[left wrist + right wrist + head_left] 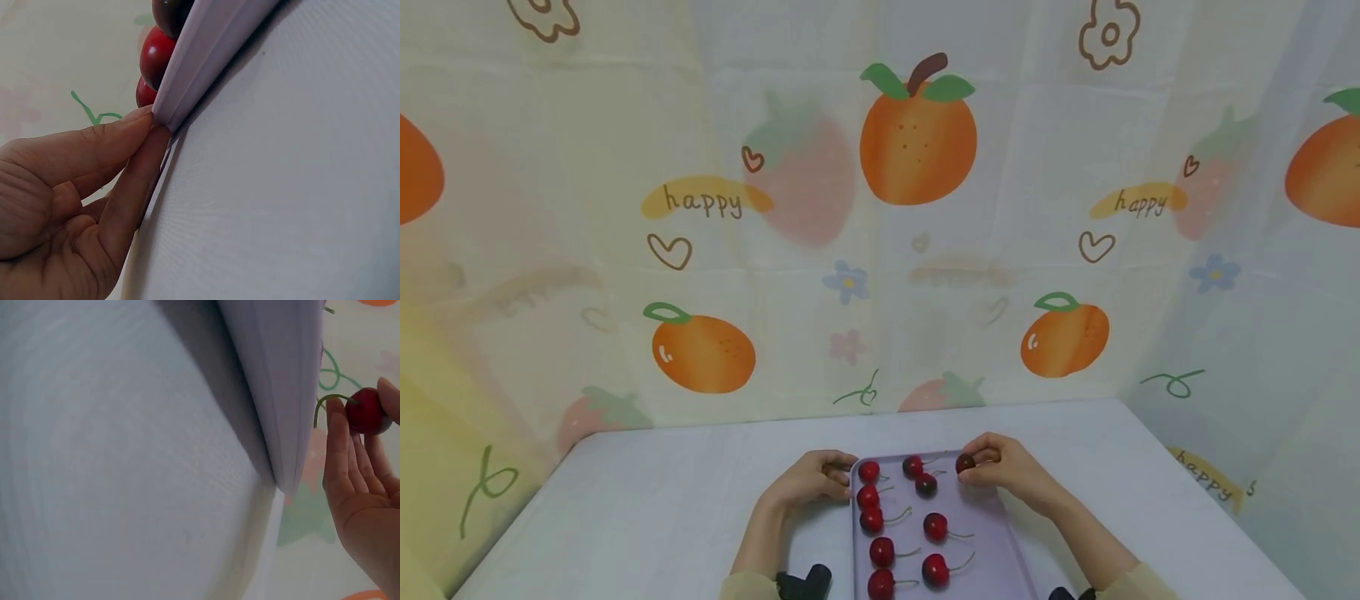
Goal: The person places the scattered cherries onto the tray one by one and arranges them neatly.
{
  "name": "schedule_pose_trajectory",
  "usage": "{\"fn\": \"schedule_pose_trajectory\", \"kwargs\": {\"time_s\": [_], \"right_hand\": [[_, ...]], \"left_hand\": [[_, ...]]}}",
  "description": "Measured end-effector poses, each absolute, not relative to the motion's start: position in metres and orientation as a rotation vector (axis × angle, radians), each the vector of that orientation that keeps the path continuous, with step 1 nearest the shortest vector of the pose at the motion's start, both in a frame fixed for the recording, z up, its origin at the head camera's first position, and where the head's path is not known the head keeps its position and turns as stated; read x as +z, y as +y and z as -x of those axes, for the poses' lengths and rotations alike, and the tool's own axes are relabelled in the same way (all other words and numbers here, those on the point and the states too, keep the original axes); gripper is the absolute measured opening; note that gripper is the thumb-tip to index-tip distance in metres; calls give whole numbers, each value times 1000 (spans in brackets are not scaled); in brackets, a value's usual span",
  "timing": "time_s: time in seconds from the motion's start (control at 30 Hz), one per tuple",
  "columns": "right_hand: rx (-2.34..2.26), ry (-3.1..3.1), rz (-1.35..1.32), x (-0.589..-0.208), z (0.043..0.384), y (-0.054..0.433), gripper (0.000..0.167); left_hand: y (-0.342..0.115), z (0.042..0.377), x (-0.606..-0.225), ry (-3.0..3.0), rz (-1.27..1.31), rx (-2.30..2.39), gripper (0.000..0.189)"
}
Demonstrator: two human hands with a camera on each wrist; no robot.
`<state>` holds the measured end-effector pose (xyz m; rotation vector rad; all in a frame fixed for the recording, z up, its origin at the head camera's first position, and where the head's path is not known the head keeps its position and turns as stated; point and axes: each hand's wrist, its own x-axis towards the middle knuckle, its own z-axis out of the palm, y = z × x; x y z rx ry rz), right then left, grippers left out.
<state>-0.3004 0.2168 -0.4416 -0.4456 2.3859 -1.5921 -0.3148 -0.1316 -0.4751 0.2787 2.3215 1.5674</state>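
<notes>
A lilac rectangular tray (988, 550) lies on the white table and carries several dark red cherries with green stems. My left hand (811, 481) pinches the tray's left rim near its far corner; in the left wrist view the thumb (119, 134) is on the rim with a finger beneath. Over the tray's far right corner, my right hand (1011, 473) holds one cherry (369, 411) between thumb and fingertips, its curved stem free. One row of cherries (882, 552) runs along the tray's left side. More cherries (936, 527) form a looser second row through the middle.
The white tabletop (662, 517) extends on both sides of the tray. Behind it hangs a cloth (925, 317) printed with oranges and strawberries. Black devices sit at the left wrist (805, 582) and the right wrist (1066, 593).
</notes>
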Motion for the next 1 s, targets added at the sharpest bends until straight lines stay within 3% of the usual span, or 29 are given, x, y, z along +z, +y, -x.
{"fn": "schedule_pose_trajectory", "kwargs": {"time_s": [0.3, 1.0], "right_hand": [[-1466, 2389, 613, -454, 302, 209, 38], [-1281, 2476, 709, -458, 300, 201, 31]], "left_hand": [[-133, 315, -476, 2308, -290, 1584, 52], [-133, 316, -477, 2334, -293, 1570, 52]]}}
